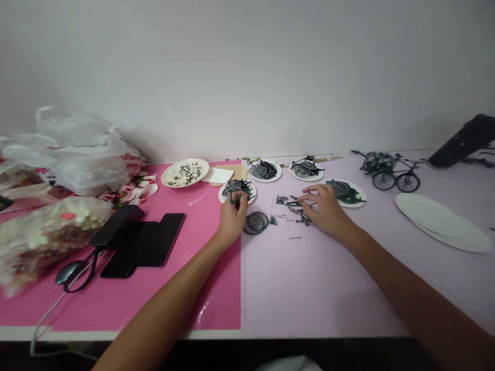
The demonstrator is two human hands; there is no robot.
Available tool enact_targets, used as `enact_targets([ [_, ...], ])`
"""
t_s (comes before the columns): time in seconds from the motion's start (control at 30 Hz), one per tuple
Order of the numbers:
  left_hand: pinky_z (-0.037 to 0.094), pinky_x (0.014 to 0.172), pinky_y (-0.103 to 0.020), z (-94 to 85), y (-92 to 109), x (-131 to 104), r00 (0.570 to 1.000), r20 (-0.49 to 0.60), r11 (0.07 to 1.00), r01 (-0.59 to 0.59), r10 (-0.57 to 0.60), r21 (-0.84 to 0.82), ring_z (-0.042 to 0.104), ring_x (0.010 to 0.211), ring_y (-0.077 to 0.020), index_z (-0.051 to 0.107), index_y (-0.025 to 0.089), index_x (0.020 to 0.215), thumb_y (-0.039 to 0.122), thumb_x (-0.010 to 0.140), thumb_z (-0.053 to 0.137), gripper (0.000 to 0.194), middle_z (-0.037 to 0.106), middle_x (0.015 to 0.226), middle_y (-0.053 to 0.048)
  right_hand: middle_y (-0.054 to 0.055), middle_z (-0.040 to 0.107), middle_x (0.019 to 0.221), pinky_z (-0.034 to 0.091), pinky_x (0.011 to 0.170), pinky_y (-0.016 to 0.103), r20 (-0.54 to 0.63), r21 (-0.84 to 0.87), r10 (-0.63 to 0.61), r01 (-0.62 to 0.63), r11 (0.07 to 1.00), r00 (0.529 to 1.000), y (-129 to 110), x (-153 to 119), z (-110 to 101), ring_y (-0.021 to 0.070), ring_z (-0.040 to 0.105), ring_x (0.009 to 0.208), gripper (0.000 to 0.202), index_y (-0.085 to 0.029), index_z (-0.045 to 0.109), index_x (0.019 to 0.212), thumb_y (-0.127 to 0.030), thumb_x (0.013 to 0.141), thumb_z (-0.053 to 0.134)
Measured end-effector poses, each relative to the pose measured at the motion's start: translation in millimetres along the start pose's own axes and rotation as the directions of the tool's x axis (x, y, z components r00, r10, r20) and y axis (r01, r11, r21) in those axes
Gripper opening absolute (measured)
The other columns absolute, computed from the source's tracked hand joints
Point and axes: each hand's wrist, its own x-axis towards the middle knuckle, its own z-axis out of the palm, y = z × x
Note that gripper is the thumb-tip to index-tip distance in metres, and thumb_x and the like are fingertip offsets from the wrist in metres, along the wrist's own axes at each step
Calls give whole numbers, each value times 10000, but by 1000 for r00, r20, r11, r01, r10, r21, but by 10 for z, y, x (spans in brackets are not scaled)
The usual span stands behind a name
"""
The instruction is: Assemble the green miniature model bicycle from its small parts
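My left hand [233, 215] is closed in a pinch on a thin green toy bicycle part [236, 197], in front of a small white plate [221, 197] heaped with dark bicycle parts. To the right, my right hand [325, 208] reaches over loose green parts [294, 203] on the table, its fingers apart and their tips at the parts; its palm hides some of them. Between the hands lie two dark spoked wheels [256, 223], a small green piece [273, 220] and several tiny metal pins [295, 238].
Small plates of parts [265, 171] line the back. Assembled toy bicycles [396, 178] stand right, beyond stacked white plates [444, 221]. A bowl of small pieces [184, 173], phones [161, 241], a black box [116, 226], and plastic bags [77, 152] occupy the left.
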Motion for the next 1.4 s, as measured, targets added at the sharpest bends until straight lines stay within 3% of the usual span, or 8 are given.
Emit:
enact_targets([
  [0.17, 475, 670, -262, 12, -30, 10, 1000, 1, 999, 20, -20, -43, 621, 704, -161, 637, 163, 1001, 286, 972, 573, 142, 693, 870, -52, 99, 665, 1218, 430, 1105, 597, 9, 9, 10, -10, 1000, 1000, -6, -6, 11, 357, 508, 1242, 196, -276, 784, 964, -287, 965, 589],
  [0.33, 482, 691, -264, 19, -86, 16, 999, -5, 999, -41, 41, -4, 609, 712, -161, 641, 166, 989, 246, 928, 598, 109, 695, 839, -40, 97, 657, 1219, 416, 1117, 584, 10, 14, 24, -24, 1000, 1000, 13, -7, 12, 355, 502, 1258, 193, -279, 781, 979, -289, 968, 588],
  [0.73, 500, 672, -279, 13, -48, 22, 1000, 7, 1000, -18, 18, -13, 622, 700, -175, 626, 172, 1007, 258, 897, 593, 144, 702, 829, -43, 106, 624, 1227, 415, 1104, 563, -5, 44, 68, -68, 997, 998, -50, 1, 12, 353, 490, 1267, 189, -267, 773, 990, -271, 958, 587],
  [0.9, 517, 719, -291, 5, -17, 8, 999, 32, 1000, -26, 26, -10, 658, 776, -190, 624, 177, 986, 267, 890, 587, 137, 714, 883, -58, 99, 604, 1046, 453, 1019, 518, 51, 58, 119, -122, 991, 992, -78, 15, -73, 327, 536, 1118, 196, -255, 772, 977, -262, 941, 580],
  [1.03, 496, 673, -281, 14, -17, -8, 998, 63, 1000, 0, 0, -6, 637, 723, -182, 624, 190, 993, 263, 861, 612, 151, 703, 838, -37, 75, 581, 904, 476, 898, 454, 169, 46, 133, -143, 989, 977, -70, 19, -113, 302, 549, 980, 177, -253, 760, 955, -331, 942, 602],
  [1.4, 475, 649, -271, 12, -18, -41, 994, 105, 1000, -2, 1, 5, 622, 671, -162, 620, 203, 996, 262, 852, 619, 155, 707, 802, -13, 117, 613, 938, 465, 917, 479, 223, -35, 154, -150, 988, 963, 110, -10, -32, 338, 540, 1029, 326, -235, 787, 1014, -398, 1020, 505],
])
